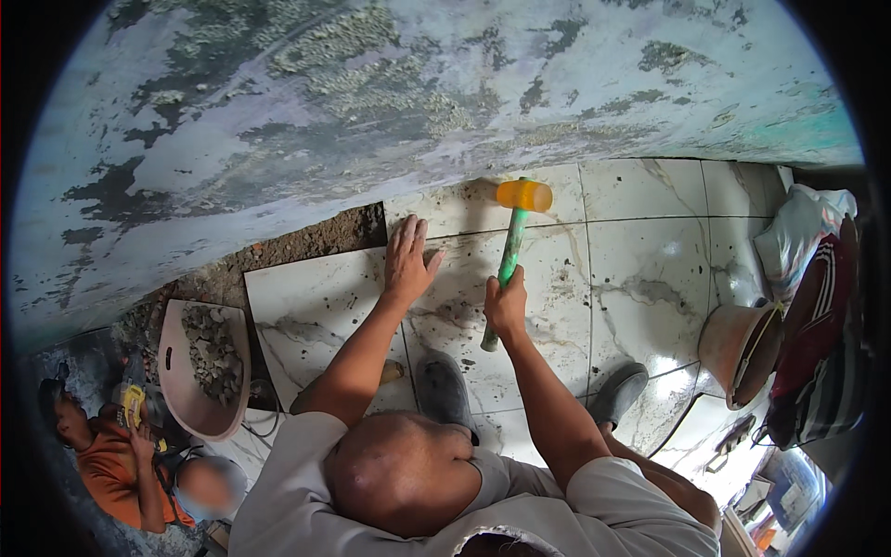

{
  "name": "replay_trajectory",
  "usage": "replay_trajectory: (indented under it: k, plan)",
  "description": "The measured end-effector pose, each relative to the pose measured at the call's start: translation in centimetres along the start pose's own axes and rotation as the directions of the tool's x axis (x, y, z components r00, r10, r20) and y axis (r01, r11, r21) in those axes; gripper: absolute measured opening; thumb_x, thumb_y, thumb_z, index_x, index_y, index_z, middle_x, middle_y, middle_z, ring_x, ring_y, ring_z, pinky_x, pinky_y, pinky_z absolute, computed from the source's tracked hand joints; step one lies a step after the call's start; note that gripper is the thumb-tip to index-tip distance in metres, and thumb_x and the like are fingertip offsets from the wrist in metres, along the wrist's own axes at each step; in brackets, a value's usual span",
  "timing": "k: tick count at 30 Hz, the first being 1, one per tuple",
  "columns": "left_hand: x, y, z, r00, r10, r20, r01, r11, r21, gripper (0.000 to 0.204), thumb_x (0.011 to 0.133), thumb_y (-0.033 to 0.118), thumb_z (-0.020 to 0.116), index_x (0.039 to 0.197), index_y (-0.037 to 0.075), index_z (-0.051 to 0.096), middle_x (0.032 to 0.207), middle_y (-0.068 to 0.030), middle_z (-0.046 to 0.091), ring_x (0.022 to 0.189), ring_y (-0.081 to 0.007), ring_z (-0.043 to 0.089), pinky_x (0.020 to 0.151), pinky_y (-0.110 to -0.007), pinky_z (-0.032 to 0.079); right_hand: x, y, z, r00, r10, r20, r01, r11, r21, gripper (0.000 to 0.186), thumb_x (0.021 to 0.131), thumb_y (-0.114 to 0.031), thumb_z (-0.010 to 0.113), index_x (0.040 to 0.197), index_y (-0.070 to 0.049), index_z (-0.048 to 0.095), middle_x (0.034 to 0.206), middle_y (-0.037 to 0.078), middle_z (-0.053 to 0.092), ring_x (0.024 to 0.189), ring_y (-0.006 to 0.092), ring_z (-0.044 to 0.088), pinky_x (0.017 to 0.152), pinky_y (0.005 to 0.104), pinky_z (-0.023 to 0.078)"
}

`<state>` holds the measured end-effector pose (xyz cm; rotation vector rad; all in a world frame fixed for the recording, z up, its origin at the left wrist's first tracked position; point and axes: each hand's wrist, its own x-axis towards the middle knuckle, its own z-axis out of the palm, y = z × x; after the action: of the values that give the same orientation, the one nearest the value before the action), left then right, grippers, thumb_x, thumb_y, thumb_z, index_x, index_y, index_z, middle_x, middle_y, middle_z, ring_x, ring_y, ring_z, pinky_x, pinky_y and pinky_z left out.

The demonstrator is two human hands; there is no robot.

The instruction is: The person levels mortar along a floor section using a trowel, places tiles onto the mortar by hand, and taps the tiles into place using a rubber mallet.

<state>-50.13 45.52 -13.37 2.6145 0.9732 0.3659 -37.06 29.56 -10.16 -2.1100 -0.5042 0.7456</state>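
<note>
My left hand (408,265) lies flat with its fingers apart on the white marbled floor tiles (487,260), close to the corner where tile gives way to bare soil. In my right hand (507,304) is a mallet (513,241), gripped by its green handle. The mallet's yellow-orange head points toward the wall, over the narrow tile along the wall's foot; whether it touches that tile I cannot tell. A large tile (311,302) lies left of my left forearm, its far edge bordering the soil. Grey-brown dirt is scattered across the tiles around both hands.
The peeling wall (371,102) rises ahead, with a soil strip (306,237) at its foot. A pale basin (243,357) of rubble stands left; beyond it, a person in orange (107,464) holds something yellow. An orange-brown bucket (729,343), a white sack (803,232) and dark clothes (817,316) are right.
</note>
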Motion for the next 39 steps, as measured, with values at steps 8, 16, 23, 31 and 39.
replay_trajectory:
  k: [8,16,23,31,39]
  plan:
    - [0.2,-0.4,-0.9,0.995,-0.021,0.093,0.021,1.0,0.007,0.06,0.088,0.034,0.064,0.136,0.002,0.047,0.143,-0.018,0.041,0.131,-0.0345,0.039,0.107,-0.045,0.034,-1.0,-1.1,0.1,0.966,0.222,0.136,-0.243,0.956,0.165,0.023,0.088,-0.012,0.055,0.1,0.001,0.041,0.063,0.019,0.055,0.052,0.0292,0.054,0.053,0.0417,0.044]
    - [1.8,-0.7,-1.7,0.977,-0.036,0.212,0.031,0.999,0.027,0.052,0.09,0.035,0.06,0.131,0.004,0.054,0.138,-0.015,0.048,0.125,-0.0329,0.046,0.105,-0.042,0.037,-0.3,1.6,2.5,0.997,0.062,0.052,-0.067,0.993,0.101,0.018,0.091,-0.009,0.052,0.099,-0.004,0.036,0.061,0.007,0.05,0.044,0.0154,0.05,0.04,0.032,0.043]
    - [2.8,-1.3,-3.5,0.95,-0.061,0.307,0.06,0.998,0.011,0.047,0.09,0.031,0.061,0.128,0.004,0.057,0.135,-0.0141,0.052,0.123,-0.0303,0.049,0.105,-0.04,0.039,-0.2,-0.3,3.3,0.992,0.128,0.0,-0.124,0.963,0.241,0.021,0.088,-0.011,0.052,0.102,-0.002,0.039,0.062,0.008,0.05,0.045,0.0184,0.052,0.041,0.0344,0.044]
    - [4.2,-2.0,-4.2,0.949,-0.036,0.314,0.052,0.998,-0.041,0.04,0.087,0.023,0.065,0.121,0.003,0.062,0.125,-0.0169,0.058,0.116,-0.0331,0.055,0.099,-0.04,0.044,0.8,-3.5,2.3,0.976,0.218,-0.019,-0.197,0.915,0.353,0.018,0.087,-0.01,0.049,0.099,-0.002,0.038,0.061,0.008,0.05,0.044,0.0164,0.051,0.041,0.0334,0.045]
    - [4.6,-2.1,-5.0,0.888,-0.082,0.453,0.121,0.991,-0.058,0.042,0.088,0.021,0.063,0.125,0.003,0.059,0.134,-0.0145,0.054,0.123,-0.0325,0.051,0.102,-0.04,0.043,-0.8,-3.7,4.4,0.963,0.243,0.115,-0.268,0.837,0.477,0.015,0.088,-0.008,0.049,0.097,-0.005,0.037,0.062,0.004,0.046,0.043,0.0134,0.047,0.038,0.0306,0.042]
